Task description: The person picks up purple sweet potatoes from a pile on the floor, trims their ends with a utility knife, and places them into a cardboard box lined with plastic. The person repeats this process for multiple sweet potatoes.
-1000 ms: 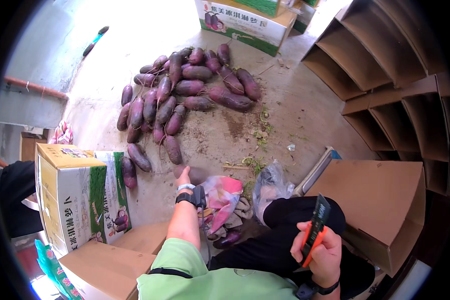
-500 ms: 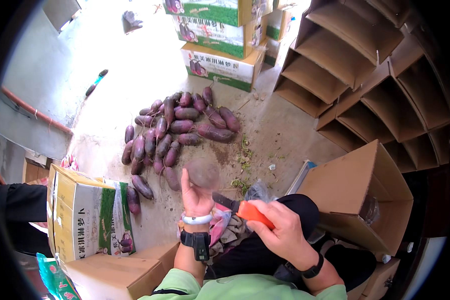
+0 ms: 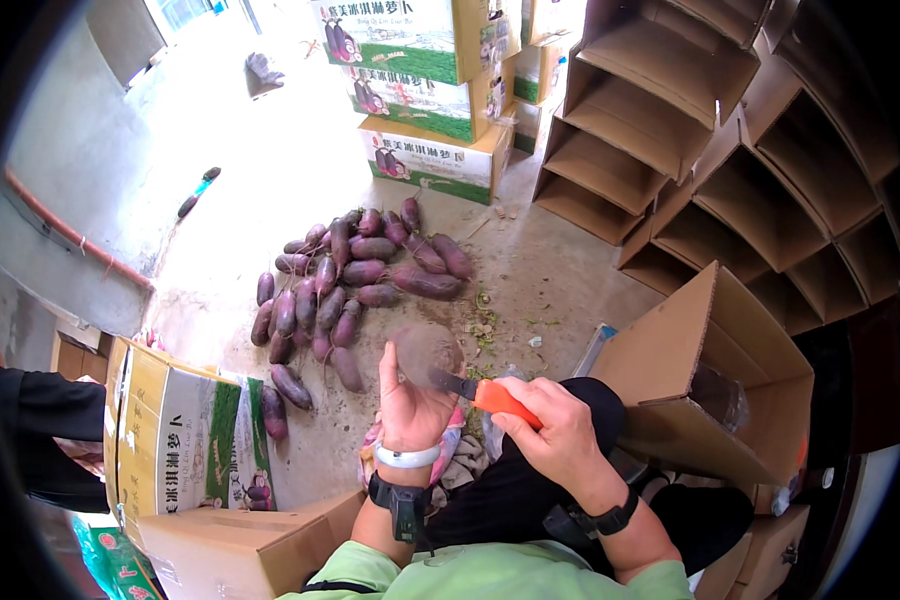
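Observation:
My left hand (image 3: pixel 413 412) is wrapped round the lower side of a dusky purple-brown radish (image 3: pixel 422 347), which shows as a rounded end. In my right hand (image 3: pixel 562 432) is a knife (image 3: pixel 505 402) with an orange handle and a short dark blade. The blade points left and overlaps the lower right side of the held radish; whether it cuts into the skin I cannot tell. Past my hands, a pile of long purple radishes (image 3: pixel 305 310) lies on the floor.
Printed cartons (image 3: pixel 425 160) are stacked at the back. Open brown boxes (image 3: pixel 660 150) rise at the right, with an open carton (image 3: pixel 660 365) nearer. More cartons (image 3: pixel 185 440) stand at the left, next to a person's dark-clothed leg (image 3: pixel 55 425). Leaf scraps (image 3: pixel 483 330) litter the floor.
The knife blade has come up from beside my left palm to the radish's lower right side. My left hand and the radish have shifted slightly right. The whole view has also shifted a little.

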Action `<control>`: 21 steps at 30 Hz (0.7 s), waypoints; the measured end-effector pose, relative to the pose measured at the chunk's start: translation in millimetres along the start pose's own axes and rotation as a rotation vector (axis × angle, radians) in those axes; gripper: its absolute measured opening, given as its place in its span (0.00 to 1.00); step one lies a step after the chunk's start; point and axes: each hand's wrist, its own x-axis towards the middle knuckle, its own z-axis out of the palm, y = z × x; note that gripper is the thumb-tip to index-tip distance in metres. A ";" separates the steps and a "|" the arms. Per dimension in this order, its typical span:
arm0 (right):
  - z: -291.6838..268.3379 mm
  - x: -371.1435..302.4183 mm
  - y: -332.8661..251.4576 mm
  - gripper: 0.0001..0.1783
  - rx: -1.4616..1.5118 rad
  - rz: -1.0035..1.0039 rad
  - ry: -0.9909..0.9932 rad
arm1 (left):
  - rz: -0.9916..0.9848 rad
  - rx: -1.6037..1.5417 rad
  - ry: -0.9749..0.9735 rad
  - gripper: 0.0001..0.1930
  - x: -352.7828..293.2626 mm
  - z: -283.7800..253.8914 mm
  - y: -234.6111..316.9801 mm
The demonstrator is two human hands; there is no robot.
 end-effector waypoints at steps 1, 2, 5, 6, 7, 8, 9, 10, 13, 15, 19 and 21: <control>0.9 -0.5 2.8 0.19 0.001 -0.012 -0.002 | -0.015 -0.019 0.002 0.22 -0.3 -0.4 -0.7; 2.0 -0.6 5.9 0.19 0.002 -0.023 -0.001 | -0.019 -0.021 -0.009 0.22 -0.3 0.2 -1.5; 1.5 5.1 9.3 0.19 -0.046 -0.082 0.002 | -0.012 -0.011 -0.030 0.22 -1.2 2.8 -1.0; 1.8 8.8 9.7 0.19 -0.068 -0.108 0.002 | 0.001 0.005 -0.029 0.23 -2.9 4.2 0.8; 2.9 12.2 10.6 0.19 -0.073 -0.113 0.011 | 0.014 0.019 -0.028 0.24 -3.9 4.8 3.0; 4.9 16.5 11.9 0.19 -0.075 -0.123 0.020 | 0.021 0.012 -0.019 0.24 -5.2 4.8 8.4; 8.1 19.7 13.5 0.19 -0.077 -0.133 0.029 | 0.027 0.005 -0.009 0.25 -7.0 3.6 16.1; 13.8 20.4 16.8 0.18 -0.049 0.052 0.122 | 0.033 -0.003 0.000 0.25 -9.2 3.1 23.7; 9.6 32.5 48.4 0.17 -0.001 0.126 0.319 | 0.143 0.074 -0.031 0.26 -25.0 17.4 36.5; -1.7 31.7 39.6 0.17 -0.028 0.112 0.316 | 0.294 0.235 0.020 0.25 -24.0 19.1 46.2; -25.2 8.2 10.8 0.17 0.043 0.167 0.170 | 0.415 0.472 0.083 0.22 -9.4 13.7 56.1; -54.2 -5.8 -7.9 0.18 0.056 0.183 0.109 | 0.387 0.545 0.051 0.19 -8.3 14.9 58.4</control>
